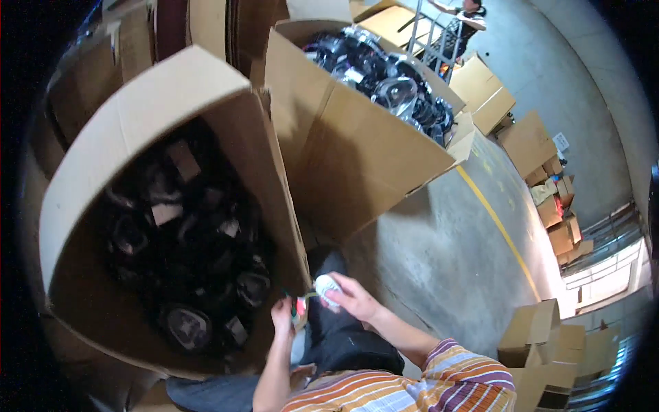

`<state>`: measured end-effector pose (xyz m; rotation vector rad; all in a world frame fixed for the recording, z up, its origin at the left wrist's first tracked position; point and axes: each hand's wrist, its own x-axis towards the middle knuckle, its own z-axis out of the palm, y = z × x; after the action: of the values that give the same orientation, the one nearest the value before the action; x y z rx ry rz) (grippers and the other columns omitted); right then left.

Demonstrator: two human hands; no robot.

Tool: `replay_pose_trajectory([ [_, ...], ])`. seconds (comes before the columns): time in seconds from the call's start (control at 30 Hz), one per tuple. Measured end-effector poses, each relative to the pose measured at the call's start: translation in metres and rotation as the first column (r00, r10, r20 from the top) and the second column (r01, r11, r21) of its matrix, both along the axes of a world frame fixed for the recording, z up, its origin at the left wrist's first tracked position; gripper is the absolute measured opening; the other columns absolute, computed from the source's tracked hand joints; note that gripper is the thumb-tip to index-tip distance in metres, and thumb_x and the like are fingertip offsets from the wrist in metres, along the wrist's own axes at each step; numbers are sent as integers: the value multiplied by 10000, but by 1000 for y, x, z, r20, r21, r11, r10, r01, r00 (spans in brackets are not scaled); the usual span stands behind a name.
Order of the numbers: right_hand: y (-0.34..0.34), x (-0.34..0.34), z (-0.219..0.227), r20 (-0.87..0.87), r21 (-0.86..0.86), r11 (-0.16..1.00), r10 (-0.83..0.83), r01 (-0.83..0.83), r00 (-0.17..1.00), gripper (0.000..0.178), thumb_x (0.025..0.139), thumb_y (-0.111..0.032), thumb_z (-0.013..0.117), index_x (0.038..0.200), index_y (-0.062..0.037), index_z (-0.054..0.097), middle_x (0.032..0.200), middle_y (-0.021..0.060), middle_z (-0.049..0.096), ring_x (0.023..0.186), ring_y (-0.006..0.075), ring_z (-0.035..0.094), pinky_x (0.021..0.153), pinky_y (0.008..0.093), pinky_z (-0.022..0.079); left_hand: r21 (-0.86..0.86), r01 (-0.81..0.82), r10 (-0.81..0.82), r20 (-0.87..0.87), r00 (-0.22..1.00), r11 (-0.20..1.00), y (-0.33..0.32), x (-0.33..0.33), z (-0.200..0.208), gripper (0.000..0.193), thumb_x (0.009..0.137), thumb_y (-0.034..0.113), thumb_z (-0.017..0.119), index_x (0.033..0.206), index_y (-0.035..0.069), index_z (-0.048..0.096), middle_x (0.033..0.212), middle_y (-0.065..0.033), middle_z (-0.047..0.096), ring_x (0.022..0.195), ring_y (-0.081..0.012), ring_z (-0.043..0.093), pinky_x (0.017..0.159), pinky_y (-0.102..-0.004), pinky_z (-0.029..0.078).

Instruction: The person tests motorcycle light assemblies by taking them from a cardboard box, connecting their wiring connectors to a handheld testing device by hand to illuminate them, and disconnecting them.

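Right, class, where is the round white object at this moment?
In the head view, below centre, the round white object is in the right hand, right of the near cardboard box.

Daylight glares white from an opening [609, 280] far right of the near box [137, 113], and the floor [443, 250] between them shines. The box's inside is dim, its contents [189, 326] murky. Just beside it, the white object [327, 285] in the right hand [355, 299] looks bright, slightly soft. Straight edges bend toward a black rim.
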<state>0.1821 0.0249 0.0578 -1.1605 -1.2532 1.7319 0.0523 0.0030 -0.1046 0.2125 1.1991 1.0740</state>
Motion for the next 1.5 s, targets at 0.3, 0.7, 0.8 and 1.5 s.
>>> replay_pose_trajectory([
  [0.3,-5,-40,-39,113,84,996,-29,20,993,207,785,-134,434,948,-8,411,749,28,483,670,72,464,577,205,389,430,329,54,-672,738,841,-27,-22,88,93,687,29,544,712,21,454,580,-35,464,489,-86,439,460,-199,358],
  [0.7,9,-46,-30,-328,-80,994,-96,74,940,206,807,-127,389,986,-29,361,885,114,492,807,203,523,726,301,422,409,623,260,-911,321,667,-25,-20,100,175,596,120,609,591,55,447,521,-77,437,474,-243,446,456,-334,332],
  [0.8,11,-49,-31,-304,-30,993,-114,110,946,206,806,-132,393,984,-31,365,869,115,500,784,200,528,712,304,425,414,631,278,-910,308,656,-35,-14,88,176,584,107,604,589,67,433,537,-78,435,481,-252,443,453,-344,329],
  [1.5,-11,-57,-47,67,67,892,443,-447,894,148,792,-111,413,927,-52,430,700,-7,445,559,47,380,481,177,324,307,378,-244,-397,885,873,-55,-67,97,62,758,43,439,712,10,465,651,-16,490,611,-66,456,567,-184,382],
])
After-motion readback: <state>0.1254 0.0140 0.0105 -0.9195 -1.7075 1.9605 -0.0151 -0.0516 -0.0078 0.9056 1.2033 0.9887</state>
